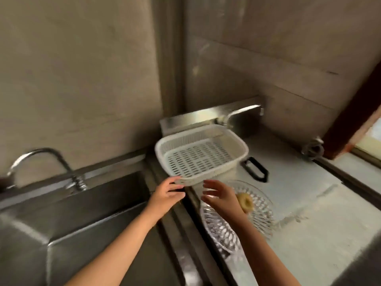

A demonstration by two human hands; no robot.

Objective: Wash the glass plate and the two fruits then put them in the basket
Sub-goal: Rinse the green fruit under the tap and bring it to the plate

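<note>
Only one fruit [245,202] lies on the glass plate [261,215]; basket [198,155] empty

Bare grey concrete walls [78,65] meet in a corner. Steel sink [68,205] with curved faucet [41,159] at left, steel counter [309,213] right. Window sill [367,149], daylight at right edge.

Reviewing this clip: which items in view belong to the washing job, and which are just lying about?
Job items:
white basket, empty, left hand at its rim
glass plate on the counter
one yellowish fruit on the plate; a second is not visible
sink and faucet

Lying about:
black handle behind the basket
metal fitting near the window ledge
</note>
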